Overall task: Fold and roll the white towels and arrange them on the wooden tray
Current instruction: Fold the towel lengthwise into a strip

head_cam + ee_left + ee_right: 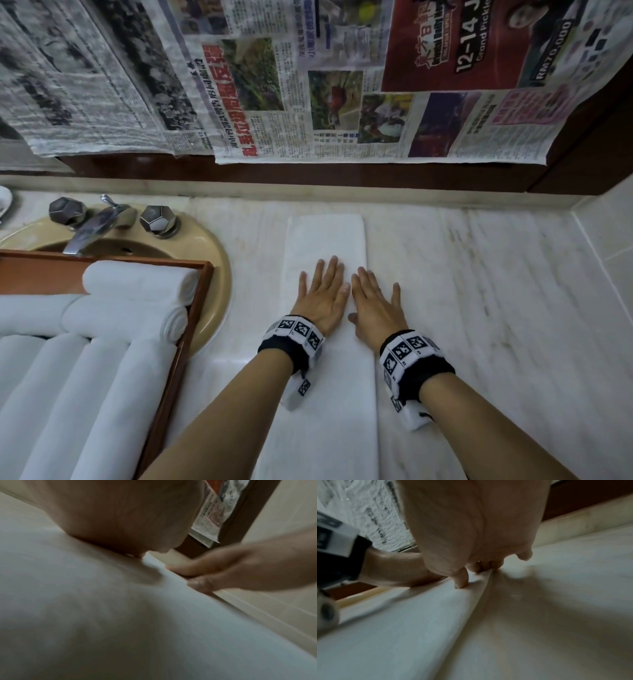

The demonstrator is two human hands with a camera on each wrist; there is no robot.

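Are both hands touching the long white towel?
Touching. In the head view the left hand and right hand lie flat on the folded towel; the right wrist view shows the thumb pressing into the cloth.

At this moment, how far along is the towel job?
Done: several rolled towels already lie in the wooden tray. In hand: both hands, left and right, press flat on a folded towel on the counter. Left: rolling this one and placing it.
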